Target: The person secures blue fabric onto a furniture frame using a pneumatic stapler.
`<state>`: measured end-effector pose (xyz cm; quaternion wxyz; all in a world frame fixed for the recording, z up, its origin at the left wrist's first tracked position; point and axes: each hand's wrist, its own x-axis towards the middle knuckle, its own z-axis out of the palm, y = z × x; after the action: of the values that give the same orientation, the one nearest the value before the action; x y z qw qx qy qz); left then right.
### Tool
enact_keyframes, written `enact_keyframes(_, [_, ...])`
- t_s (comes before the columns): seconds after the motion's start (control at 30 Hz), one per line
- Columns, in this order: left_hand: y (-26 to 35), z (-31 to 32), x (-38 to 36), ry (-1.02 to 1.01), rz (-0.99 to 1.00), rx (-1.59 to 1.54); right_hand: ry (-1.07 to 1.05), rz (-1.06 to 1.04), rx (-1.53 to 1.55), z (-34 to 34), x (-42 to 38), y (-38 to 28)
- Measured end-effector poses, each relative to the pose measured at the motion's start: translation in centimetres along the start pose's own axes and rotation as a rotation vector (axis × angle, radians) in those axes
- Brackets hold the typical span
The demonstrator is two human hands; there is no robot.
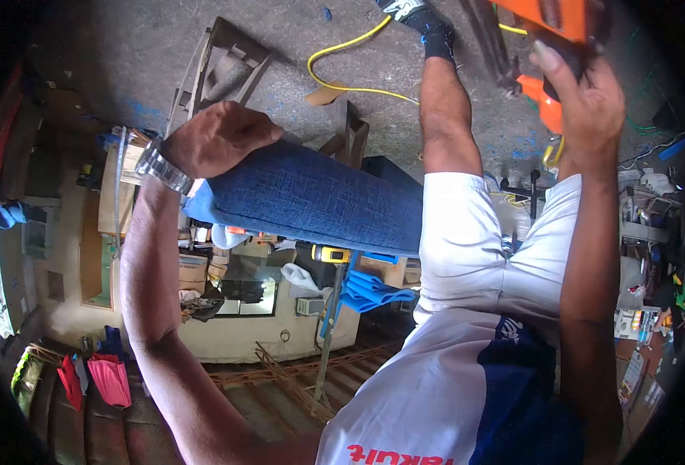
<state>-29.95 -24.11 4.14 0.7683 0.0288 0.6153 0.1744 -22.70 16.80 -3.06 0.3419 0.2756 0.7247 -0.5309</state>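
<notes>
My right hand (590, 101) is wrapped round an orange tool (544, 17) at the upper right, its thumb lying along the side. The tool looks like a staple gun, though the frame's edge cuts off part of it. My left hand (222, 138), with a metal watch (160, 167) on the wrist, is closed at the end of a long blue fabric-covered panel (319, 194). Its fingertips are hidden behind the hand. The panel reaches across to my white shorts, and lighter blue cloth (201, 203) shows at its near end.
A yellow hose (323, 58) curves over the concrete floor. Wooden stands (222, 66) are under and beyond the panel. A yellow-and-black drill (331, 253) and folded blue cloth (369, 291) are behind the panel. Cluttered shelves (643, 232) line the right side.
</notes>
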Motion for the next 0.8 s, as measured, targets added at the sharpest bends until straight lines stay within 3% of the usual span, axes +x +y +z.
enact_keyframes(0.07, [0.1, -1.0, 0.6, -0.026, 0.059, 0.124, -0.046, 0.0, 0.154, 0.3, 1.0, -0.2])
enact_keyframes(0.1, [0.4, -1.0, 0.5, -0.063, -0.049, 0.112, -0.024, -0.028, 0.092, 0.6, 1.2, -0.4])
enact_keyframes(0.17, [-0.8, -0.6, -0.2, 0.053, -0.002, 0.097, 0.027, -0.074, -0.031, 2.0, 1.3, -1.1])
enact_keyframes(0.2, [-0.9, -0.5, -0.4, 0.076, -0.08, -0.02, 0.055, -0.1, -0.091, 2.7, 1.5, -1.4])
enact_keyframes(0.23, [-0.9, -0.3, -0.6, 0.109, -0.154, -0.139, 0.142, -0.246, -0.369, 3.0, 1.7, -2.4])
enact_keyframes(0.3, [-0.2, -0.4, -0.8, 0.109, -0.17, -0.235, -0.114, -0.1, -0.138, 2.0, 2.2, -5.4])
enact_keyframes(0.4, [-0.4, 0.2, -0.8, 0.127, -0.167, -0.393, -0.285, 0.263, -0.11, 4.5, 3.6, -3.7])
enact_keyframes(0.53, [-1.7, 0.7, -0.9, 0.178, -0.053, -0.471, -0.778, 0.383, -0.255, 8.5, 4.2, -2.9])
enact_keyframes(0.6, [-1.9, 0.9, -0.9, 0.195, -0.051, -0.478, -0.958, 0.327, -0.245, 10.8, 4.2, -3.2])
enact_keyframes(0.8, [-1.2, 1.1, -1.2, 0.253, -0.128, -0.433, -1.096, 0.342, -0.313, 14.7, 4.4, -3.5])
